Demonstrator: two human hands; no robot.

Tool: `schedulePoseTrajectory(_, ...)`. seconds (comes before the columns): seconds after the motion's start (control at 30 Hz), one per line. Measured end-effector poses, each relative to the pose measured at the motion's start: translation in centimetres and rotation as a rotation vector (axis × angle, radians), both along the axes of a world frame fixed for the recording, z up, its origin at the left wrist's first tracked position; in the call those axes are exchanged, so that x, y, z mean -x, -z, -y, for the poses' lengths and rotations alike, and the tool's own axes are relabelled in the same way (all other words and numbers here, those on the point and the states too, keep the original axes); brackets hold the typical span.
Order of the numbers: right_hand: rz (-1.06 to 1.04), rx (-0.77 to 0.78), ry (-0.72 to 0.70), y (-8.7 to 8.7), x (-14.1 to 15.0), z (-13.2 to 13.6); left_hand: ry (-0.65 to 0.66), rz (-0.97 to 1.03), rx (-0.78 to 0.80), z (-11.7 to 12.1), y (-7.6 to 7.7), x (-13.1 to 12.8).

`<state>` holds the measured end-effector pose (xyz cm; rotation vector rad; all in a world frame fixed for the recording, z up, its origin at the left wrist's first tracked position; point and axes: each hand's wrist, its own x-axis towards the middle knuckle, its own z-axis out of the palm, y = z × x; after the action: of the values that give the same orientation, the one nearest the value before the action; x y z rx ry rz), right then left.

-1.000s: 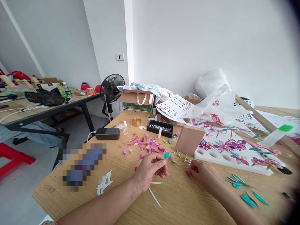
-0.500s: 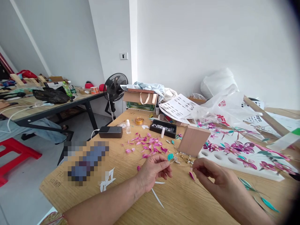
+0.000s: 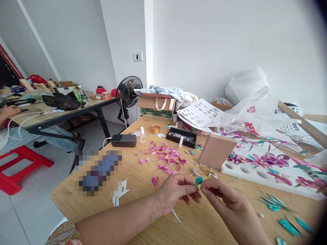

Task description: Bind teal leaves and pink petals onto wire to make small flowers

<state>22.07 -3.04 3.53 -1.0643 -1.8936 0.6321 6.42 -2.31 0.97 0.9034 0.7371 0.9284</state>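
Note:
My left hand point(image 3: 176, 192) and my right hand point(image 3: 224, 204) meet above the wooden table point(image 3: 194, 224), fingertips pinched together around a small teal leaf piece point(image 3: 198, 180). Both hands are closed on it; a thin wire stem may run between them but I cannot make it out. Just behind the hands lie loose pink petals point(image 3: 166, 158) and a few pearl and gold beads point(image 3: 208, 171). A white sliver point(image 3: 176, 215) lies under my left hand.
A wooden block point(image 3: 216, 151) stands behind the beads, beside a white foam board point(image 3: 258, 172) of pink flowers. A black bead tray point(image 3: 181, 137), power bank point(image 3: 123, 140), glue bottle point(image 3: 142, 135) and fan point(image 3: 129, 93) sit further back. Teal leaves point(image 3: 274, 202) lie right. Another person's hand point(image 3: 10, 110) rests at the far-left table.
My right hand rose from the table and came left to meet my left hand at the teal leaf. The pink petal it held earlier is no longer visible. The view shifted left.

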Motion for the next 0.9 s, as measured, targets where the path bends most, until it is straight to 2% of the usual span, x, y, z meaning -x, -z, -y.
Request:
schedulePoseTrajectory(0.07,-0.095,0.104,-0.015,0.2,0.0,0.0,-0.011,-0.008,0.003,0.0,0.0,0.0)
schedulePoseTrajectory(0.13,-0.152,0.137,-0.023,0.5,0.0,-0.1,-0.012,-0.013,0.013,0.0,0.0,0.0)
schedulePoseTrajectory(0.43,0.13,-0.124,0.055,1.1,0.1,-0.1,0.06,0.023,0.035,0.2,-0.3,-0.1)
schedulePoseTrajectory(0.9,0.166,-0.15,0.08,2.2,0.0,-0.2,0.041,0.064,0.058,0.1,-0.1,-0.2)
